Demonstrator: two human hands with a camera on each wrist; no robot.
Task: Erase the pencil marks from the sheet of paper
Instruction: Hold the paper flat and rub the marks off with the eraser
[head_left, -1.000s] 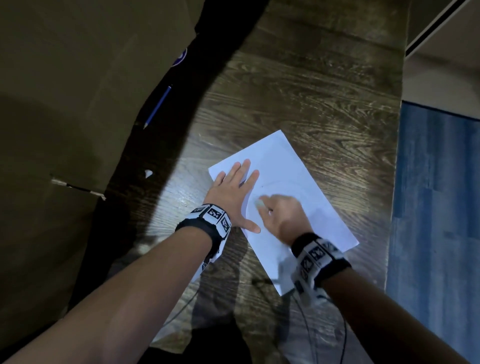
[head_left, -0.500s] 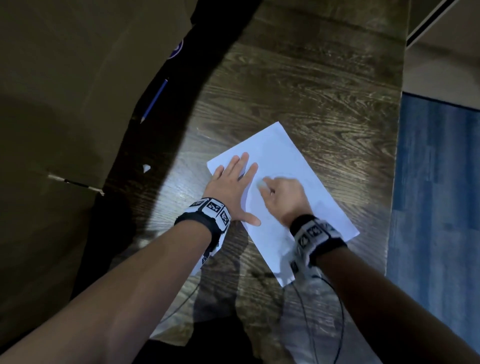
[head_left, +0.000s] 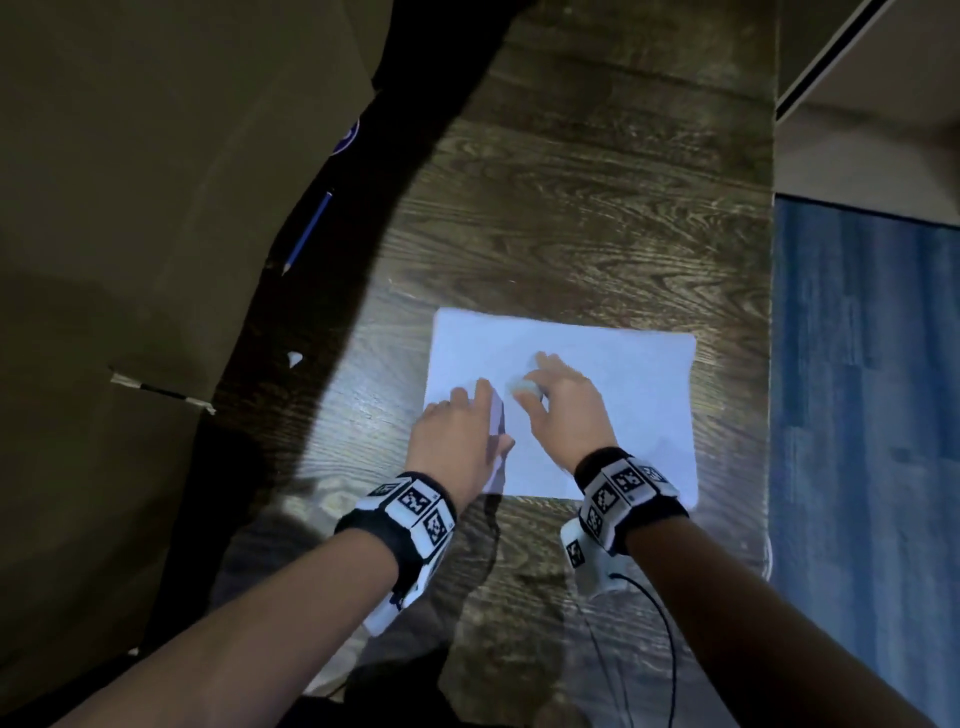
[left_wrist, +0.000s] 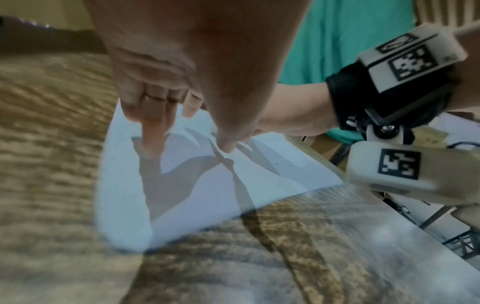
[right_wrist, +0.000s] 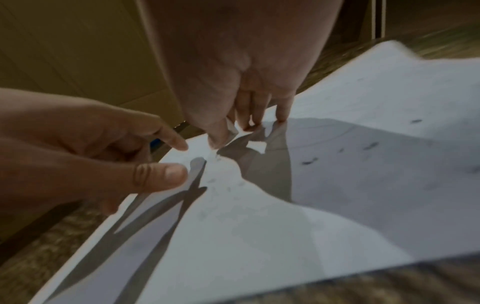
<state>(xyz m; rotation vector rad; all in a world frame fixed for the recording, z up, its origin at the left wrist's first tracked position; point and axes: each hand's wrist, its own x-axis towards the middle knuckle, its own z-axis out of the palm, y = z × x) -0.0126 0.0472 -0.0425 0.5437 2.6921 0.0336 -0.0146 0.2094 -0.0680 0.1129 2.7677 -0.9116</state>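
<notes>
We see the sheet of paper (head_left: 597, 374) lying flat on the wooden table (head_left: 571, 208), and we take it as our landmark. On its middle our right hand (head_left: 561, 410) pinches a small whitish eraser (head_left: 523, 386) between thumb and fingertips, wrist raised, the eraser pressed to the sheet. At the sheet's left edge our left hand (head_left: 457, 441) rests with fingers straight and loosely spread, tips on the paper, holding nothing. Faint grey marks and crumbs (right_wrist: 309, 162) dot the sheet. Well left of the sheet lies a blue pencil (head_left: 307, 232), beside a cardboard box (head_left: 156, 208).
</notes>
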